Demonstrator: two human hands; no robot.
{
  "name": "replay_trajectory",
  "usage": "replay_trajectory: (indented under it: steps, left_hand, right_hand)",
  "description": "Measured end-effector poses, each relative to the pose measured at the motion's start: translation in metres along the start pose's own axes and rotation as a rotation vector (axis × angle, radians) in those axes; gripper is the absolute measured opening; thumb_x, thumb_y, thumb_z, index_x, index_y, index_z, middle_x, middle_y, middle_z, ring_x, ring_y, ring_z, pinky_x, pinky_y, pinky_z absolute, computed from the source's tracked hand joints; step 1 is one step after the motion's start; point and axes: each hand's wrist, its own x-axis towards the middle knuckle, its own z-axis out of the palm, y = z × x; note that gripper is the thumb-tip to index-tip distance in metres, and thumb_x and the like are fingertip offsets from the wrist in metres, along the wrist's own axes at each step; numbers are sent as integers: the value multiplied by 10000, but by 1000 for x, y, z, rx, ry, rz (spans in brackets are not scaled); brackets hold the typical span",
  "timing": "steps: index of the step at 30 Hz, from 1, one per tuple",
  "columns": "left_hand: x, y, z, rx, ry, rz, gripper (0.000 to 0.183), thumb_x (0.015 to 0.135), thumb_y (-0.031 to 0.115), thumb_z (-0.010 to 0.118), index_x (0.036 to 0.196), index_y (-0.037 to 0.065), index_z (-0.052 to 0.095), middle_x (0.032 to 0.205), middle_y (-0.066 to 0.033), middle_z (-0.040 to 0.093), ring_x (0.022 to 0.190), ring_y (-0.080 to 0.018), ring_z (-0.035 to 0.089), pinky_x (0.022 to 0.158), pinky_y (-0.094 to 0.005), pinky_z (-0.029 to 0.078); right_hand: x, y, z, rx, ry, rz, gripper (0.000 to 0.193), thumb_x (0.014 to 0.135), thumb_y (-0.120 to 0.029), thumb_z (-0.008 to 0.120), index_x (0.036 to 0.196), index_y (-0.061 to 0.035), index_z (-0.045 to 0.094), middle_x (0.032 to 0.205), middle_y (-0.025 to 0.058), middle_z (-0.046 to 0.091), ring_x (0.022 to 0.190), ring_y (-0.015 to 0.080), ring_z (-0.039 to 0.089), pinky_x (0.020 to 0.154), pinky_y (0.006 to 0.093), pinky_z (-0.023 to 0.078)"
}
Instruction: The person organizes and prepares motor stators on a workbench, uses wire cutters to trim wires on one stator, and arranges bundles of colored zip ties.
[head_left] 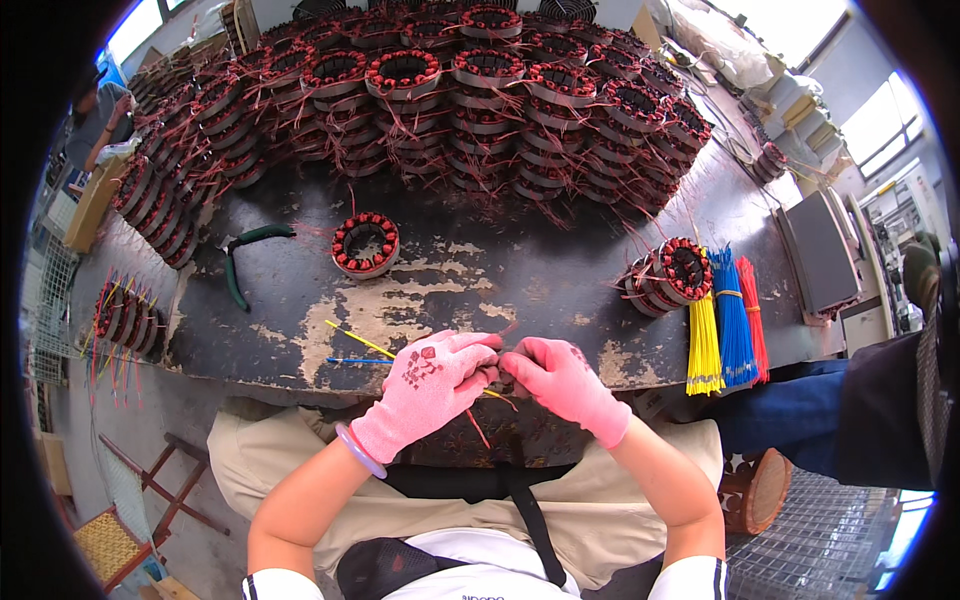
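Close to the table's front edge, my left hand and my right hand, both in pink gloves, meet with their fingertips pinched together. Between them are thin insulated wires. A yellow wire and a blue wire stick out to the left from beneath my left hand, and a red wire hangs below it. What the fingertips grip exactly is hidden by the gloves. Beyond my left hand, a single motor stator with red windings lies flat on the worn table.
Tall stacks of stators with loose red leads fill the table's back. Green-handled pliers lie left. More stators stand right, beside bundles of yellow wires, blue wires and red wires. Another stator group sits at far left.
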Motion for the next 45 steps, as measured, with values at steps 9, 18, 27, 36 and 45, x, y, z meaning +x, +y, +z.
replay_trajectory:
  steps: [9,18,27,36,45]
  left_hand:
    - [3,0,0,-7,-10,13,120,837,122,691,951,94,714,1128,-23,726,890,-266,674,772,-383,552]
    - [-4,-1,-7,4,-43,36,99,835,125,711,925,85,712,1116,-36,732,887,-267,684,781,-383,547]
    - [0,-1,-10,25,-47,11,117,829,115,687,939,87,716,1101,-30,734,881,-266,679,774,-376,545]
    - [-5,-6,-9,46,-33,65,135,850,171,722,971,110,712,1136,-17,730,851,-259,658,754,-372,552]
    - [-7,-7,-7,37,-13,44,155,841,168,725,981,102,715,1138,-28,728,860,-264,663,776,-375,551]
  right_hand:
    - [-7,32,20,-710,475,-697,264,881,-249,724,1082,-97,644,970,43,674,784,190,653,718,352,530]
    - [-50,12,-20,33,158,92,236,968,-252,610,958,-27,679,702,53,660,572,119,581,545,307,465]
    - [-22,22,12,-894,440,-669,195,847,-251,688,983,-139,603,859,17,564,828,210,621,719,379,515]
    - [2,14,18,537,-129,132,292,995,-311,594,944,-33,668,744,24,647,652,94,565,609,298,476]
    - [-11,12,28,-751,508,-867,326,783,-148,776,1081,-111,650,983,45,659,846,260,640,765,410,506]
